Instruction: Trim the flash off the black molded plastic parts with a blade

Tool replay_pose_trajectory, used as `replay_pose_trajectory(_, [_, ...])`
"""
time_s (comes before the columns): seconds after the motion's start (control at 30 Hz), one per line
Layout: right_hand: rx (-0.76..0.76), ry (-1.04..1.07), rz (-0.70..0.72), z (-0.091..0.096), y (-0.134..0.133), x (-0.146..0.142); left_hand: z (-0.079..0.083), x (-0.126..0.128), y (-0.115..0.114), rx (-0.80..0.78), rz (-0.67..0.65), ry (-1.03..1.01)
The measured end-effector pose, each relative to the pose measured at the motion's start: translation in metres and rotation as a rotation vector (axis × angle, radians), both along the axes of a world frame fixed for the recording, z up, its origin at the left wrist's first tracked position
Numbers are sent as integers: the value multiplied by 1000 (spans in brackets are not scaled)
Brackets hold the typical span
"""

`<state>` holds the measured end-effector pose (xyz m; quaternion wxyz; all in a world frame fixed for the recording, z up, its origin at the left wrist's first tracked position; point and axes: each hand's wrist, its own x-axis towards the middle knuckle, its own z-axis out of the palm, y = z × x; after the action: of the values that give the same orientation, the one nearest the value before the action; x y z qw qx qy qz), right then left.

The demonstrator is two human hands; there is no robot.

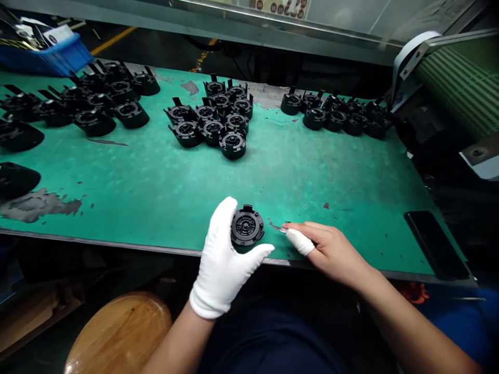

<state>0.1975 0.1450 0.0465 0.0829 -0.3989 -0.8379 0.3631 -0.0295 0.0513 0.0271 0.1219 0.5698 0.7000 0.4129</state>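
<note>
My left hand (224,259), in a white glove, curves around the left side of a round black plastic part (247,226) near the table's front edge. Its fingers lie along the part's left rim, while the thumb is spread away below and to the right. The part's ribbed round face points up. Just to the right, my right hand (327,246) pinches a small knife (278,228) with a thin metal blade directed at the part. A white cover wraps that thumb; the knife's handle is mostly hidden in the hand.
Similar black parts stand in groups at the left (93,98), middle (212,119) and right (339,111) of the green table (273,176). A black phone (435,244) lies at the right edge. A blue bin (50,54) stands back left; a wooden stool (119,335) is below.
</note>
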Motion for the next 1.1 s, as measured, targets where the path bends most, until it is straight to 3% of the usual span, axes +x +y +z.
replay_pose_trajectory(0.13, [117, -113, 128, 6, 20, -13, -15, 18, 11, 31, 114, 7])
replay_pose_trajectory(0.37, [223, -273, 322, 8, 46, -26, -25, 19, 15, 61, 169, 52])
replay_pose_trajectory(0.53, [387, -395, 104, 3, 72, -21, -23, 19, 16, 47, 173, 54])
replay_pose_trajectory(0.6, [361, -321, 135, 6, 74, -18, -22, 18, 16, 57, 167, 61])
replay_pose_trajectory(0.77, [210, -248, 399, 12, 58, -22, -24, 17, 16, 77, 171, 88])
replay_pose_trajectory(0.93, [317, -357, 164, 1, 64, -21, -27, 19, 15, 80, 168, 93])
replay_pose_trajectory(1.0, [249, -200, 87, -1, 65, -19, -26, 19, 16, 82, 173, 73])
replay_pose_trajectory(1.1, [9, 80, 60, -1, 47, -22, -13, 11, 19, 20, 166, -95])
